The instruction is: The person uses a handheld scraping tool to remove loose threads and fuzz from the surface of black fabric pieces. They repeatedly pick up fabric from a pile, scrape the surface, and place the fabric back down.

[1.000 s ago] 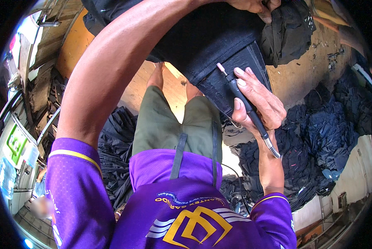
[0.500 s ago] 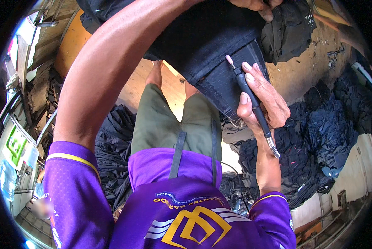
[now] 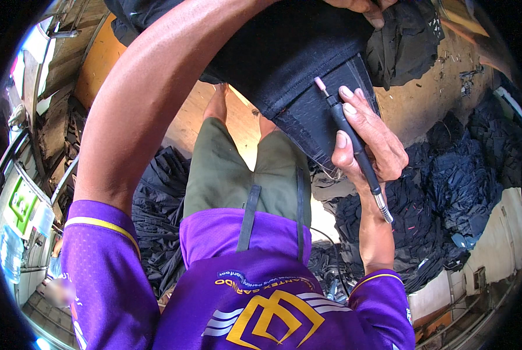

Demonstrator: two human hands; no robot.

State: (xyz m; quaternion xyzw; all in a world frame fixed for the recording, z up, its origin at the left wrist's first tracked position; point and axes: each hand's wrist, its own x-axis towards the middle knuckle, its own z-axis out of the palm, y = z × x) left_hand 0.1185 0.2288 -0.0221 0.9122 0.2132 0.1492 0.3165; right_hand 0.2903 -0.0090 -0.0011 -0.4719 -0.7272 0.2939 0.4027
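Observation:
My right hand [image 3: 374,137] is closed round a slim black rotary grinder handpiece [image 3: 357,140], held like a pen. Its small pink grinding tip [image 3: 320,83] points up and left, over or against a dark scuffed board [image 3: 313,114]; contact cannot be made out. Black cloth with a stitched hem [image 3: 284,58], seemingly a garment, is drawn over the board, and the hem lies just beyond the tip. At the top edge, my left hand [image 3: 368,7] has its fingers curled onto the cloth's far right side; part of that hand is out of view.
Dark cloth heaps lie on the right [image 3: 459,169] and left [image 3: 162,210] of my legs. More black cloth [image 3: 403,46] hangs past the board, above a wooden surface [image 3: 424,108]. A thin black cable [image 3: 334,251] runs down near my right side. Another person [image 3: 57,274] appears far left.
Both hands keep nearly the same places. The black cloth and the grinder's tip have shifted very slightly.

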